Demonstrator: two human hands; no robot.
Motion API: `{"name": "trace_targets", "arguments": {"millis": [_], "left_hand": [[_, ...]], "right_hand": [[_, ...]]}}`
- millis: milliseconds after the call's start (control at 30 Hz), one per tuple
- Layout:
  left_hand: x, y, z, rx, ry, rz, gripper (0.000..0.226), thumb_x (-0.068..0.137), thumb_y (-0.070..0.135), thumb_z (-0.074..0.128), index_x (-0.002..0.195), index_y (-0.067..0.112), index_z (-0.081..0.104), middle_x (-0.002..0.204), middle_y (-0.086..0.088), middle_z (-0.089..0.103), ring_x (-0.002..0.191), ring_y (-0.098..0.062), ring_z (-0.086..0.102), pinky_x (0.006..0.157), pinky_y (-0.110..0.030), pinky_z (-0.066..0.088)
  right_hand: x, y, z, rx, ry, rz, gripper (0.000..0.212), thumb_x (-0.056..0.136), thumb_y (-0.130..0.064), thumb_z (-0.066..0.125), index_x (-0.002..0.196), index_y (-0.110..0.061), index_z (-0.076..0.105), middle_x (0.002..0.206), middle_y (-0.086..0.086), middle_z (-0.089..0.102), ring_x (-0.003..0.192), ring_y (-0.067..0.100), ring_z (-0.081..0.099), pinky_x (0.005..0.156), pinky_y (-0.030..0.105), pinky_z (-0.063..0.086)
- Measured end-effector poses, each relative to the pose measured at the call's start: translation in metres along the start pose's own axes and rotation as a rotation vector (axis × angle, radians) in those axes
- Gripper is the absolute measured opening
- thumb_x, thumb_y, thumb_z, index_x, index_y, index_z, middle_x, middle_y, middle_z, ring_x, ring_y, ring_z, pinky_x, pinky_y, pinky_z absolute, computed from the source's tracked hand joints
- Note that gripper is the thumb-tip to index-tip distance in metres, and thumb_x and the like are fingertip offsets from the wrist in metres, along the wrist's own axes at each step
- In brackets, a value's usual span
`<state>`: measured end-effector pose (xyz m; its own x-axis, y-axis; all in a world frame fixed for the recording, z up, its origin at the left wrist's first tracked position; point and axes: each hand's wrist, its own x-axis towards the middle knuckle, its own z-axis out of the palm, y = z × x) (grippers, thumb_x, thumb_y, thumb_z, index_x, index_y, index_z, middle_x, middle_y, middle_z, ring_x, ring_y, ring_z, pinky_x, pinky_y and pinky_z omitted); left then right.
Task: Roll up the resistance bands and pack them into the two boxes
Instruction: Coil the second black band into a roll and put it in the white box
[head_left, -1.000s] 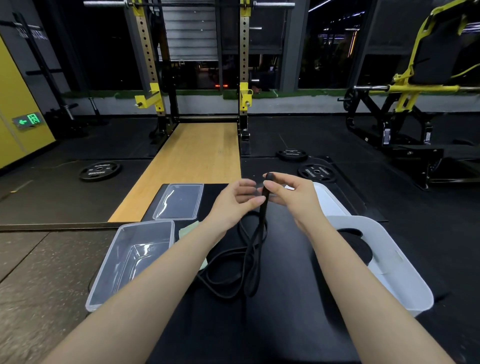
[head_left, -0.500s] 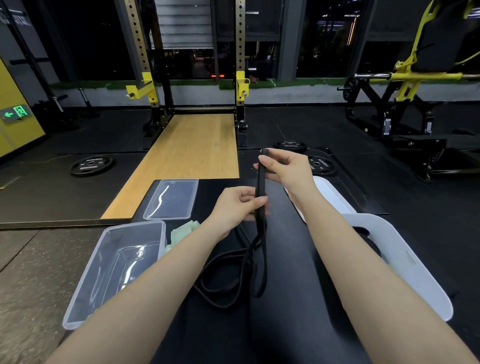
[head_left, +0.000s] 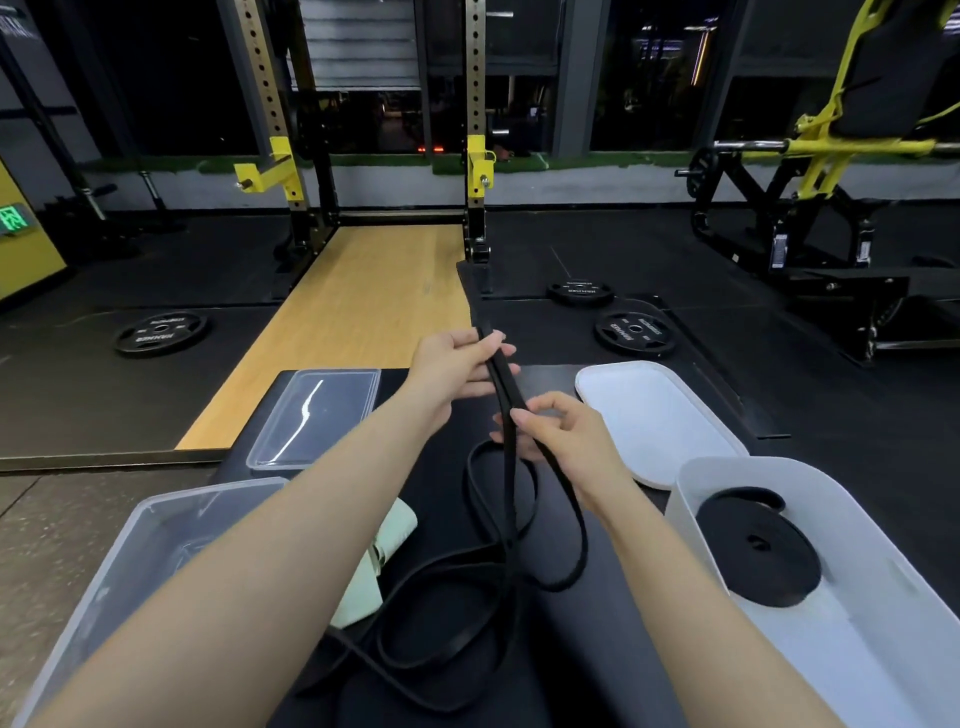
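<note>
Band end pinched up high in left hand (head_left: 457, 364): long flat black rubber resistance band (head_left: 506, 395) runs down toward the viewer, through right hand (head_left: 561, 436) fingers (head_left: 524, 418) clamped lower on it. Slack loops sprawl mid-surface (head_left: 613, 623), between clear plastic box (head_left: 119, 587) at left edge and white plastic box (head_left: 852, 525) at right.

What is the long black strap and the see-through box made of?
The black band looks like matte rubber: it droops in floppy loops without creasing. The clear box is probably hard, glossy plastic, since the floor shows through it and its rim catches light. Both are guesses from looks only.
</note>
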<state>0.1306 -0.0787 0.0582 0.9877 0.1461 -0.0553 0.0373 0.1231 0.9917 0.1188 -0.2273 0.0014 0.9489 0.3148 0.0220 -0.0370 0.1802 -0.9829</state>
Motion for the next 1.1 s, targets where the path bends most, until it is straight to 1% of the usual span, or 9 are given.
{"name": "trace_targets", "arguments": {"millis": [167, 267, 367, 500, 600, 700, 867, 1000, 1100], "left_hand": [[0.039, -0.012, -0.001, 0.031, -0.001, -0.013, 0.034, 0.093, 0.018, 0.058, 0.122, 0.002, 0.053, 0.097, -0.004, 0.07, 0.071, -0.012, 0.072, 0.059, -0.024, 0.058], [0.063, -0.021, 0.001, 0.049, 0.006, -0.012, 0.022, 0.094, 0.017, 0.055, 0.113, 0.006, 0.057, 0.096, -0.002, 0.069, 0.066, -0.008, 0.07, 0.059, -0.023, 0.058], [0.086, -0.03, 0.0, 0.003, 0.02, -0.03, 0.01, 0.095, 0.015, 0.053, 0.101, 0.009, 0.058, 0.091, 0.0, 0.068, 0.064, -0.008, 0.07, 0.06, -0.023, 0.058], [0.113, -0.046, -0.003, -0.057, 0.042, -0.092, 0.032, 0.096, 0.015, 0.052, 0.123, -0.002, 0.049, 0.089, -0.003, 0.068, 0.062, -0.011, 0.071, 0.059, -0.024, 0.059], [0.126, -0.061, -0.007, -0.086, 0.047, -0.158, 0.039, 0.097, 0.022, 0.049, 0.126, -0.004, 0.047, 0.098, -0.007, 0.068, 0.074, -0.015, 0.07, 0.063, -0.025, 0.058], [0.13, -0.08, -0.014, -0.002, 0.01, -0.259, 0.04, 0.098, 0.032, 0.044, 0.115, -0.002, 0.054, 0.108, -0.01, 0.065, 0.084, -0.016, 0.065, 0.067, -0.026, 0.055], [0.12, -0.105, -0.026, 0.111, 0.02, -0.365, 0.031, 0.097, 0.03, 0.048, 0.099, 0.001, 0.06, 0.091, -0.01, 0.066, 0.076, -0.016, 0.064, 0.059, -0.023, 0.056], [0.107, -0.11, -0.035, 0.195, -0.163, -0.385, 0.028, 0.096, 0.026, 0.051, 0.105, 0.002, 0.064, 0.098, -0.01, 0.07, 0.084, -0.015, 0.069, 0.066, -0.021, 0.057], [0.101, -0.117, -0.037, 0.162, -0.273, -0.356, 0.015, 0.095, 0.015, 0.052, 0.102, 0.007, 0.063, 0.096, -0.008, 0.07, 0.085, -0.014, 0.07, 0.07, -0.024, 0.058]], "right_hand": [[0.026, 0.017, -0.005, 0.092, -0.056, 0.051, 0.014, 0.095, -0.016, 0.053, 0.094, -0.005, 0.063, 0.103, 0.012, 0.071, 0.097, 0.031, 0.069, 0.086, 0.045, 0.054], [0.043, 0.025, -0.008, 0.146, -0.108, 0.129, 0.014, 0.096, -0.012, 0.052, 0.098, -0.004, 0.063, 0.102, 0.009, 0.072, 0.096, 0.027, 0.069, 0.083, 0.044, 0.056], [0.061, 0.032, -0.01, 0.187, -0.036, 0.13, 0.01, 0.094, -0.007, 0.054, 0.094, -0.005, 0.064, 0.096, 0.013, 0.071, 0.085, 0.024, 0.071, 0.074, 0.04, 0.059], [0.083, 0.042, -0.009, 0.228, 0.041, 0.129, 0.02, 0.091, -0.001, 0.056, 0.11, -0.007, 0.059, 0.095, 0.02, 0.068, 0.074, 0.026, 0.072, 0.064, 0.034, 0.06], [0.099, 0.056, -0.006, 0.217, 0.08, 0.196, 0.031, 0.091, 0.002, 0.057, 0.121, -0.001, 0.052, 0.096, 0.022, 0.067, 0.072, 0.024, 0.071, 0.063, 0.032, 0.06], [0.118, 0.068, -0.005, 0.161, 0.12, 0.228, 0.024, 0.091, 0.003, 0.056, 0.114, 0.01, 0.059, 0.09, 0.019, 0.068, 0.07, 0.023, 0.07, 0.062, 0.031, 0.06], [0.152, 0.076, -0.004, 0.156, 0.222, 0.256, 0.017, 0.088, 0.004, 0.06, 0.104, 0.011, 0.063, 0.083, 0.019, 0.068, 0.074, 0.027, 0.068, 0.064, 0.033, 0.06], [0.165, 0.072, 0.0, 0.171, 0.231, 0.318, 0.012, 0.091, -0.001, 0.057, 0.096, 0.006, 0.065, 0.08, 0.015, 0.067, 0.065, 0.019, 0.066, 0.047, 0.025, 0.055], [0.171, 0.07, 0.001, 0.25, 0.186, 0.384, 0.015, 0.096, -0.006, 0.05, 0.091, 0.003, 0.062, 0.085, 0.011, 0.066, 0.07, 0.014, 0.063, 0.051, 0.023, 0.054]]}}
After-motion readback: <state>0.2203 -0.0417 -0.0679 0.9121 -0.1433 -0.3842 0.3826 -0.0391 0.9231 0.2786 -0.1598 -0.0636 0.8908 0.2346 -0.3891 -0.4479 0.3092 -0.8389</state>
